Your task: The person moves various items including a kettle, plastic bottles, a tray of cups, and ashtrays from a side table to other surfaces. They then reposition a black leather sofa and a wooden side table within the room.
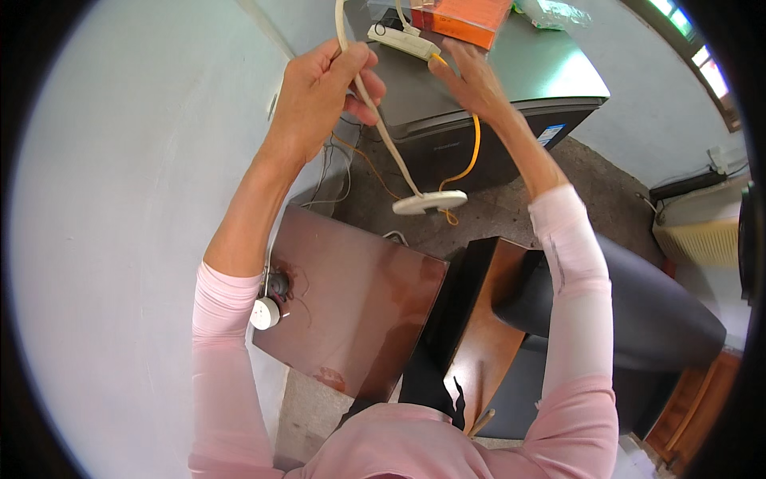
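My left hand (329,90) grips a thick off-white cable (392,146) between thumb and fingers. From the cable's lower end hangs a flat, round white plastic piece (429,202), tilted and seen nearly edge-on. My right hand (473,78) reaches over the top of a dark grey refrigerator (556,66), its fingers spread beside the end of a white power-strip-like box (404,43). A yellow cable (477,141) runs from that box under my right hand and down the refrigerator's front. Whether my right fingertips touch the box or the cable cannot be told.
An orange box (464,21) and a clear plastic package (553,13) lie on the refrigerator. Below are a brown table (359,293) with a small white round object (264,314), and a black chair with a wooden armrest (485,353). A wall (119,209) bounds the left; loose cables hang beside it.
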### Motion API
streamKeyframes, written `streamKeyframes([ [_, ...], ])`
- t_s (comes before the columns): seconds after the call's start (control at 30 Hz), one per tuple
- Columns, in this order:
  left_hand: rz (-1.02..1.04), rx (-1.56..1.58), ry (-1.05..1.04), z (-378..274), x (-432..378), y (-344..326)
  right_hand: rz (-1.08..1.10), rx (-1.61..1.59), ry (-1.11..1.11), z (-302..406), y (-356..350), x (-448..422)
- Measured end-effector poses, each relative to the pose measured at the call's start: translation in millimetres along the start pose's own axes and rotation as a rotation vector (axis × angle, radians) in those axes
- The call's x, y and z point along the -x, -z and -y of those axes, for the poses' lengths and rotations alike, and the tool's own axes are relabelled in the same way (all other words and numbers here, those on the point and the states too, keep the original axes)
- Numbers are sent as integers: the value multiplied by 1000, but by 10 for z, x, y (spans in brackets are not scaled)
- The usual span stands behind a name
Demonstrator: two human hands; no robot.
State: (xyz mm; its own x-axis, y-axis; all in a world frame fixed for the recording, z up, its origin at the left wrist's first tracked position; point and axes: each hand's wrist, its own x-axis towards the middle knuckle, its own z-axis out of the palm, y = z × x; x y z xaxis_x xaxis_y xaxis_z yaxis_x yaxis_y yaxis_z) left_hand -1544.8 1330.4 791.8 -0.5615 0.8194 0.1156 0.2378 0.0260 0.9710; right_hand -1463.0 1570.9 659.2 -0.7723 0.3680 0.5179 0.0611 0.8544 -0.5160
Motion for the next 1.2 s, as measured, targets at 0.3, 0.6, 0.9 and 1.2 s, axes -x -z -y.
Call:
streamKeyframes([
  [0.3,-156,325,13,-272,-212,-41,594,-428,-305,855,504,1619],
  [0.6,-289,672,120,42,-219,197,226,773,60,293,1376,853],
  [0.9,-168,755,330,617,-40,-289,73,1119,-41,-549,421,21],
  [1.2,-168,250,445,832,-21,-262,28,689,-180,-664,194,400],
])
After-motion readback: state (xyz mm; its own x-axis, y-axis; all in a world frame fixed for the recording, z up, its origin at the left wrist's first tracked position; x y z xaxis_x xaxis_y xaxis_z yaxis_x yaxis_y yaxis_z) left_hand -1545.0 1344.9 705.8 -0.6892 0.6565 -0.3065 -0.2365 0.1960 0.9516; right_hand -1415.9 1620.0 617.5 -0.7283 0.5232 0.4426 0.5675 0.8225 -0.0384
